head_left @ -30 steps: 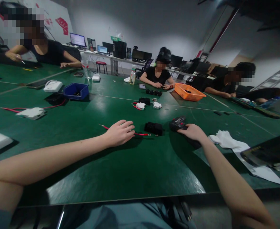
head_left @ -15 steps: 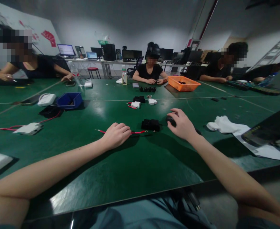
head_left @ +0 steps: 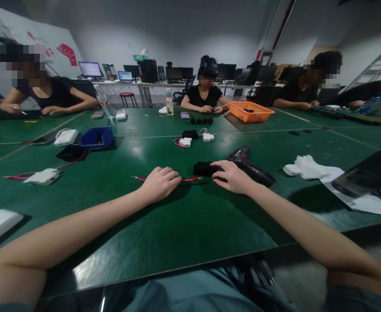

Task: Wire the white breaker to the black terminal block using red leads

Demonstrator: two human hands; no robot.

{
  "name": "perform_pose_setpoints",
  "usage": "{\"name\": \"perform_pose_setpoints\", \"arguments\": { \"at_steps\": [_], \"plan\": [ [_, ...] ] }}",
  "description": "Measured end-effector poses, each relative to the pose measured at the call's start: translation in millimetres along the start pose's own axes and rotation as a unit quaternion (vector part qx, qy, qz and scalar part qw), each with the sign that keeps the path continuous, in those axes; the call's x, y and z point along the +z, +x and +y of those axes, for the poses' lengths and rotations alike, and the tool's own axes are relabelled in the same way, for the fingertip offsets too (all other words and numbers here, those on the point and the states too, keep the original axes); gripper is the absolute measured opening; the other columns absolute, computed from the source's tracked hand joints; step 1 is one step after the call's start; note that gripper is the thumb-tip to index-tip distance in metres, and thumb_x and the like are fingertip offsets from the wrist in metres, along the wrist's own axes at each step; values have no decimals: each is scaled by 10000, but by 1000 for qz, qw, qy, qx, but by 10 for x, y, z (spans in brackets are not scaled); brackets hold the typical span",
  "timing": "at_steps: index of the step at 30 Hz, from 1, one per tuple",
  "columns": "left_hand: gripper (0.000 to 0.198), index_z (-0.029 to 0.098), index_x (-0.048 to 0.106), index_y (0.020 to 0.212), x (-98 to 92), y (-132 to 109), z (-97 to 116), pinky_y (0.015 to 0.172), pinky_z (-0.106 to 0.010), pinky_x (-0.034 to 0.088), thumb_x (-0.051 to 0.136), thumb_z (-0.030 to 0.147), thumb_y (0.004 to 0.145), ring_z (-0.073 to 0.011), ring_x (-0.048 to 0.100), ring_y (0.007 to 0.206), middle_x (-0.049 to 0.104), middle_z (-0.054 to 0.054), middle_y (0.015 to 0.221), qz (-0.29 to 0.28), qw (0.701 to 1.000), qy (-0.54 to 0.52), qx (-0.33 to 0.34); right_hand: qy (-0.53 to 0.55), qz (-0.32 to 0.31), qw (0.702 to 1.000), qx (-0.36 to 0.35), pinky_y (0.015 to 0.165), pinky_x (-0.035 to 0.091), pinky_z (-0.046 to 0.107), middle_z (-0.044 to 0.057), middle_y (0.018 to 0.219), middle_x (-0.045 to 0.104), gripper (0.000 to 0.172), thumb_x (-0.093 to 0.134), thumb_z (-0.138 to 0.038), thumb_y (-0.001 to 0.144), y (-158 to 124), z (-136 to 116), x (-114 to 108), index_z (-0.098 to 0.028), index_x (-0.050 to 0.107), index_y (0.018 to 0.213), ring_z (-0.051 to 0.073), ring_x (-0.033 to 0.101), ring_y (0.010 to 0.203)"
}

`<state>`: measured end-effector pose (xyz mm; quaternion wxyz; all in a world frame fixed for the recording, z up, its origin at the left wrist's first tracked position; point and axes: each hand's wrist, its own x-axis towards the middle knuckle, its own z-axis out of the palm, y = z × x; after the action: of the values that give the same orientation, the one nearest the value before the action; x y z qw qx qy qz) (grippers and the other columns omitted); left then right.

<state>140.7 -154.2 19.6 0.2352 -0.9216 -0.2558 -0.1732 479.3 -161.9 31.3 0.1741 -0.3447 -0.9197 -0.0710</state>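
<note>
My left hand (head_left: 159, 183) rests on the green table (head_left: 183, 225) with its fingers curled over a thin red wire (head_left: 190, 179) that runs left and right from under it. My right hand (head_left: 231, 176) lies with fingers spread on the right end of a small black block (head_left: 203, 168). Just right of that hand a black and red electric screwdriver (head_left: 249, 163) lies on the table, with no hand on it.
White gloves (head_left: 302, 166) lie on paper at the right beside a dark tray (head_left: 369, 173). Farther off are white and black parts (head_left: 190, 138), a blue bin (head_left: 96, 137), an orange bin (head_left: 250, 111) and a white device with red leads (head_left: 42, 175). Three people sit around the table.
My right hand has let go of the screwdriver and moved left onto the black block. My left hand has stayed on the red wire. The view has levelled.
</note>
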Motion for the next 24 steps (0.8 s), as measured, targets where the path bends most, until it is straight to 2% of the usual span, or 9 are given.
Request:
{"name": "perform_pose_setpoints", "arguments": {
  "at_steps": [7, 10, 12, 15, 20, 24],
  "plan": [
    [217, 203, 678, 1085, -17, 3, 2, 710, -348, 378, 489, 252, 992, -210, 593, 980, 699, -73, 1084, 1, 1000, -5, 2, -7, -8, 999, 39, 1012, 430, 559, 147, 1349, 566, 93, 617, -237, 877, -59, 121, -59, -195, 666, 810, 344, 509, 1257],
    [217, 205, 675, 1075, -11, 2, 0, 716, -345, 373, 478, 251, 996, -213, 594, 981, 699, -74, 1077, -1, 1000, -6, 3, -37, 3, 995, 93, 994, 445, 538, 175, 1298, 586, 69, 627, -243, 854, -83, 154, -48, -179, 640, 877, 346, 531, 1210],
    [212, 204, 674, 1062, -11, 4, 1, 718, -346, 372, 478, 248, 995, -213, 594, 978, 699, -72, 1073, 0, 1000, -7, 3, -41, 14, 993, 110, 997, 449, 528, 184, 1288, 586, 165, 635, -270, 853, -89, 151, -31, -166, 633, 981, 341, 533, 1202],
    [205, 198, 673, 1043, -21, 7, 9, 722, -349, 374, 480, 245, 995, -211, 594, 980, 698, -67, 1071, 1, 1000, -7, 1, -25, 18, 995, 91, 1014, 445, 524, 184, 1313, 571, 305, 642, -311, 864, -86, 127, 0, -156, 628, 1126, 337, 520, 1222],
    [203, 192, 675, 1022, -38, 11, 21, 718, -352, 378, 480, 241, 995, -211, 596, 980, 699, -64, 1064, 1, 1000, -3, -2, -4, 3, 998, 63, 1019, 445, 561, 175, 1347, 550, 267, 618, -332, 902, -81, 116, 28, -185, 659, 1121, 340, 504, 1248],
    [198, 188, 676, 1016, -30, 1, 10, 706, -350, 376, 487, 241, 990, -215, 597, 968, 699, -70, 1051, 0, 1000, 3, -13, 21, 0, 998, 63, 1036, 442, 573, 189, 1387, 526, 337, 647, -361, 885, -92, 134, 31, -177, 627, 1166, 347, 491, 1278]
  ]
}}
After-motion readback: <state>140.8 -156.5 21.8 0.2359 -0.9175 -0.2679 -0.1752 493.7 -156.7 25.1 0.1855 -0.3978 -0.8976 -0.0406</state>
